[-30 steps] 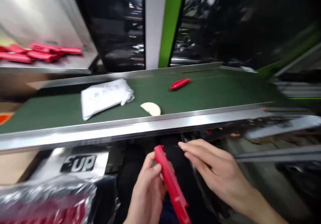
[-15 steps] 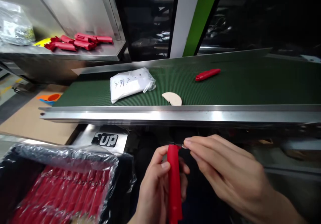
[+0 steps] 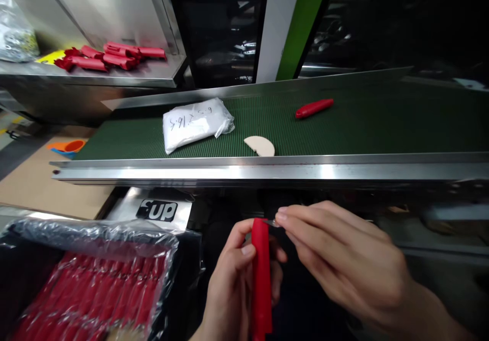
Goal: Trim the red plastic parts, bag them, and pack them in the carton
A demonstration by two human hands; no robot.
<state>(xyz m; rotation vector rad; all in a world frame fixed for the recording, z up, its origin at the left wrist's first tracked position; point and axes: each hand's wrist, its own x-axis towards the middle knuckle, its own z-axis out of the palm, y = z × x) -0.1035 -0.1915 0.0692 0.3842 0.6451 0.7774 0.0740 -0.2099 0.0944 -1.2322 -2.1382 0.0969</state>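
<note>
My left hand (image 3: 228, 272) is closed around a long red plastic part (image 3: 261, 280), held upright with the thumb along its side. My right hand (image 3: 344, 249) pinches a small metal blade (image 3: 271, 223) between thumb and fingers. The blade's tip meets the upper right edge of the red part. Most of whatever the right fingers grip is hidden behind them.
Ahead runs a green conveyor belt (image 3: 367, 127) carrying a white plastic packet (image 3: 196, 124), a pale half-round piece (image 3: 262, 145) and a red part (image 3: 314, 108). Red pieces (image 3: 114, 55) lie on a metal shelf. At lower left, a plastic-lined bin (image 3: 171, 274) holds rows of red parts.
The blade has come against the red part's top edge, with more of its metal showing. The view has shifted slightly; both grips stay the same.
</note>
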